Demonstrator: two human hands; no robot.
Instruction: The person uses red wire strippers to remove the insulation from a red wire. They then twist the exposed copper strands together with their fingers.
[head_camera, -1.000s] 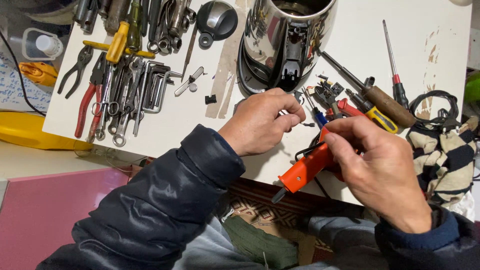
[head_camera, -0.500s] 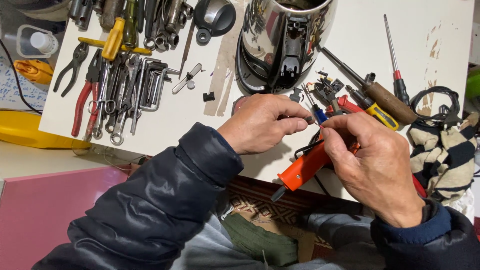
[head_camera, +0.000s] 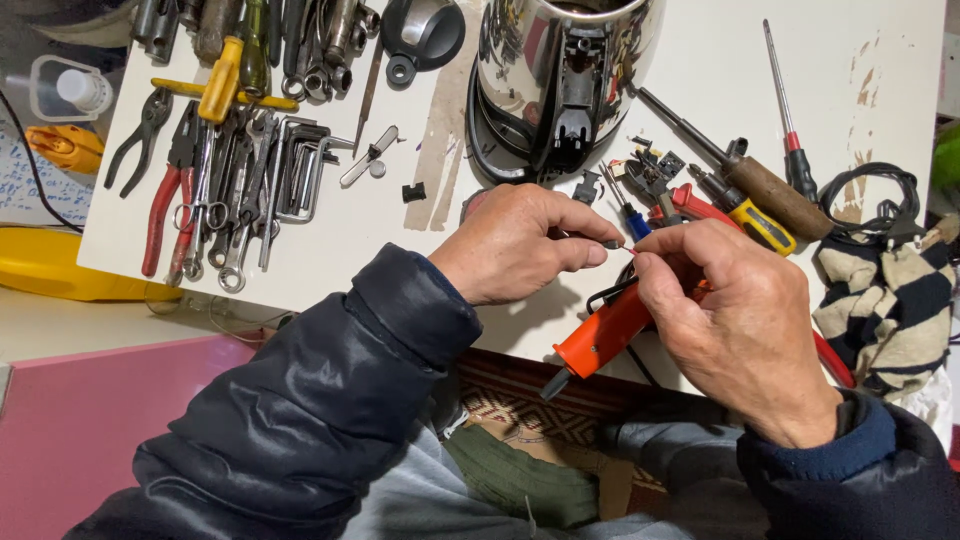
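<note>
My left hand (head_camera: 510, 245) and my right hand (head_camera: 735, 310) meet just below the steel kettle body (head_camera: 560, 80), which stands at the top of the white worktop (head_camera: 890, 110). Between them runs a thin red wire (head_camera: 628, 249). My left thumb and forefinger are closed narrow on a small dark piece at its end; I cannot tell just what that piece is. My right fingertips (head_camera: 650, 262) pinch the wire's other side, and the rest of that hand rests over an orange-handled tool (head_camera: 600, 335) lying below and right of the kettle, its dark tip out past the table edge. Whether my palm grips that tool or only lies on it, I cannot tell.

To do this well, I judge I should keep both pinches close to the joint, hold the wire short and taut, and brace my wrists on the table edge so that the small piece does not slip away.

Counting: one kettle body, one black lid knob (head_camera: 420, 30) just left of it, one orange tool, one red wire. Right of the kettle I make out four screwdrivers, among them a wooden-handled one (head_camera: 770, 190) and a slim red-collared one (head_camera: 785, 110). Far left of the kettle lie two pairs of pliers (head_camera: 160, 190), a bunch of hex keys (head_camera: 300, 170) and several spanners, too overlapped to count. One striped cloth (head_camera: 880, 300) lies at the far right.
</note>
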